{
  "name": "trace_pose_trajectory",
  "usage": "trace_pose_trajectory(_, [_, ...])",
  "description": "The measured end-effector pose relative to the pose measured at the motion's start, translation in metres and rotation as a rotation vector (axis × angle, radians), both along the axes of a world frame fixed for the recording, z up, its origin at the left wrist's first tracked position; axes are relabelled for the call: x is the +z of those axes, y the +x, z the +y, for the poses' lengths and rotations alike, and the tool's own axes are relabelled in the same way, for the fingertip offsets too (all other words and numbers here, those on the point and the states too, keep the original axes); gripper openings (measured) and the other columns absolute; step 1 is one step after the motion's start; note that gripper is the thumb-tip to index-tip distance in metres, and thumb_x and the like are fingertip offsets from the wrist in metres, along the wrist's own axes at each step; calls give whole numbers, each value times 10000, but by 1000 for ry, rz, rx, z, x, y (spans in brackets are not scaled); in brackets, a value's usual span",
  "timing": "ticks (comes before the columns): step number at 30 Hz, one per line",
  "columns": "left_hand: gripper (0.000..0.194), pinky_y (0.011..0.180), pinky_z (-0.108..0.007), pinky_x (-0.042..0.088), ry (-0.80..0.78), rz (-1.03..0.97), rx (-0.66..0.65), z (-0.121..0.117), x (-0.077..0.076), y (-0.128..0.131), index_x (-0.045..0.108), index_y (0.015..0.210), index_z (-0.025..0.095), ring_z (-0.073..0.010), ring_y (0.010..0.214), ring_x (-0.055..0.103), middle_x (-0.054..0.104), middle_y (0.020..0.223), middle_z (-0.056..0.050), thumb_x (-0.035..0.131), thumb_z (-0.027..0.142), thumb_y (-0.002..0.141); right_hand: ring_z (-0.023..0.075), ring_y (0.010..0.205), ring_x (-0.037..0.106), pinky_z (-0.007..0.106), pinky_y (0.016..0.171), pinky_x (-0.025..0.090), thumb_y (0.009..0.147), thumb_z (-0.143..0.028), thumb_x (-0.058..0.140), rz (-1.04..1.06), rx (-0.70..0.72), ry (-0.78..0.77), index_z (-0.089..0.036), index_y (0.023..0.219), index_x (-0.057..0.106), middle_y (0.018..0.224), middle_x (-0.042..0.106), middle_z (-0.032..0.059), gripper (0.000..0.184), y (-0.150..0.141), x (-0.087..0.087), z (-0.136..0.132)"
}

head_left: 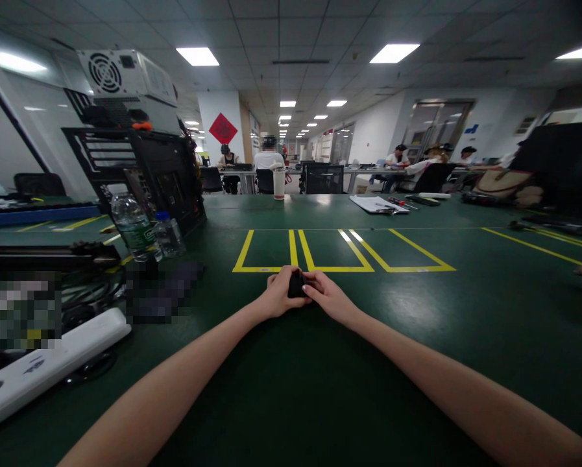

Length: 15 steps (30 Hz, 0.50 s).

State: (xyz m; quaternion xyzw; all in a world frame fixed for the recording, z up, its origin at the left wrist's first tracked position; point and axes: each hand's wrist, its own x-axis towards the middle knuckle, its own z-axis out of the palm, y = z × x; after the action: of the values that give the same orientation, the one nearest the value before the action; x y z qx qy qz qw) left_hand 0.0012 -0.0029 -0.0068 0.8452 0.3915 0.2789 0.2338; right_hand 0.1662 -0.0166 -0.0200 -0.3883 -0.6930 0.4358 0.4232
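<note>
Both my hands meet at the middle of the dark green table, just below the yellow taped boxes. My left hand and my right hand are both closed around one small black object held between them. I cannot make out what the object is. My forearms stretch in from the bottom corners.
Two water bottles and an open black computer case stand at the left, with cables and a white power strip nearer me. A white cup and a clipboard lie farther back. People sit at distant desks.
</note>
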Motion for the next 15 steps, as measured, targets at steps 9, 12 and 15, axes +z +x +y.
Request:
trace_pose_trajectory(9, [592,865,-430,353,-42,-28,-7,10,-9,0,333,1134,210,-267,1019,451,454,1104,-77,619,420,660,162,974,536,336,867,425,759,-220,506,74,-61,35,-192,861,476,944,536,16,110,-4,1,0])
trace_pose_trajectory(12, [601,842,-417,379,-104,-24,-15,13,-11,-1,328,1148,215,-268,1023,455,452,1113,-82,614,431,665,155,955,539,334,851,431,785,-196,451,-6,-98,78,-198,962,470,998,533,32,178,-3,-1,2])
trace_pose_trajectory(15, [601,830,-395,395,-160,-22,-24,15,-9,-2,330,1157,212,-255,1011,468,460,1104,-82,602,445,675,157,965,524,347,872,407,800,-163,402,-162,-156,159,-199,1062,466,1047,533,44,272,-2,-1,0])
